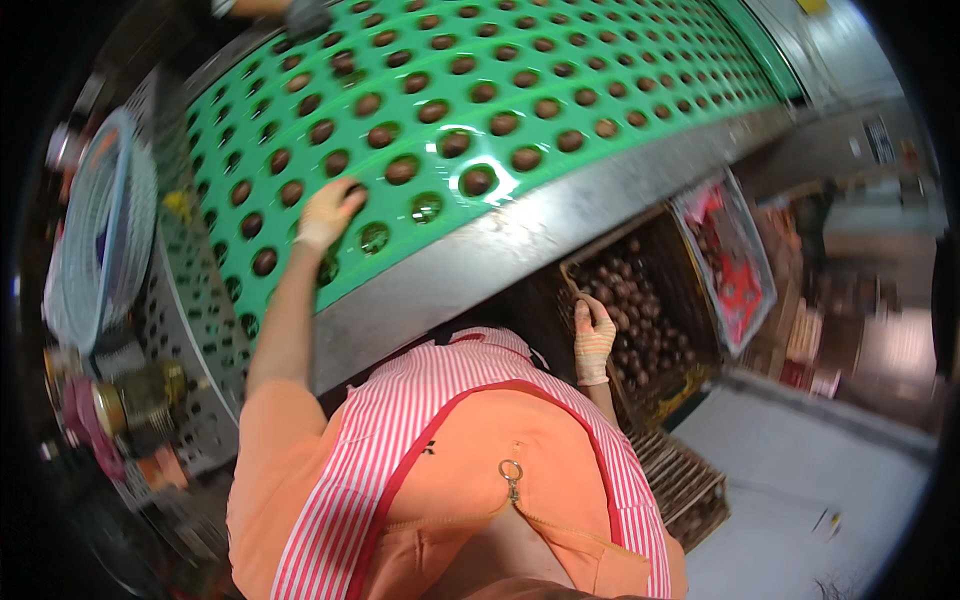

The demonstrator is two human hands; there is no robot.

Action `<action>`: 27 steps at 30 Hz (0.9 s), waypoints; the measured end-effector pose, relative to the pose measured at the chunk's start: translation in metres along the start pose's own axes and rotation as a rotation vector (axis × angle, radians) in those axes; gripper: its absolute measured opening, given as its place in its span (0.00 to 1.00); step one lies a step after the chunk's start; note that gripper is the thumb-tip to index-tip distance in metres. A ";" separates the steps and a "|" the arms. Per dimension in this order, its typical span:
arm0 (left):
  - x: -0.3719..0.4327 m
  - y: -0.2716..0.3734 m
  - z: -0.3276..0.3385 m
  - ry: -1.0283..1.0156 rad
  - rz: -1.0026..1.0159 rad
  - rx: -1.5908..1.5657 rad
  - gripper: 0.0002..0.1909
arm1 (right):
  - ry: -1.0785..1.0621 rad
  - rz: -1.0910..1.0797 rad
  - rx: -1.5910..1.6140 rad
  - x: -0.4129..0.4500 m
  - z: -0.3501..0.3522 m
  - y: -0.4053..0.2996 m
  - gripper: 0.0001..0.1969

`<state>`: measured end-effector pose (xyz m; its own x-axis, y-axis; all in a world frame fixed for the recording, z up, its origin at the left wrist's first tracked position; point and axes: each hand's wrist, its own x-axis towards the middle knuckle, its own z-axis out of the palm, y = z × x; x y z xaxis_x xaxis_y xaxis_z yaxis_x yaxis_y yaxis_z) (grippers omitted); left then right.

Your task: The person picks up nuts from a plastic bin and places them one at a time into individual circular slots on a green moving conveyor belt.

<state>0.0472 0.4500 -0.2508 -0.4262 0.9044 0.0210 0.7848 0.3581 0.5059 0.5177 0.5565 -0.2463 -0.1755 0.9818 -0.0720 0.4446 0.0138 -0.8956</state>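
A green conveyor belt or perforated sheet (442, 184) slopes across the top, with brown round nuts or fruits (402, 170) in many of its holes. My left hand (327, 213), in a pale glove, is over the sheet, thumb and fingertips at a dark round piece; whether it is gripped is unclear. Several nearby holes, such as an unfilled hole (374, 238), show wet green inside. My right hand (595, 337), in a striped glove, is closed on the near edge of a brown crate (576, 279), which holds a heap of similar brown pieces (630, 307).
A metal edge (480, 262) runs between my body and the green sheet. A blue plastic basket (94, 232) stands at left by a perforated metal panel (187, 330). Right are a grey tray with red material (761, 300) and a slatted crate (686, 480). Another person's dark-gloved hand (306, 19) is at top left.
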 end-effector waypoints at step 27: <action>0.078 -0.016 0.007 0.079 -0.203 0.678 0.33 | 0.034 0.656 -0.704 0.055 -0.188 0.184 0.29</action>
<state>0.0042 0.5165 -0.2631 -0.6047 0.7943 0.0586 0.7827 0.6063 -0.1409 0.7549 0.6486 -0.3323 0.3167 0.8392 -0.4422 0.8722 -0.4408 -0.2119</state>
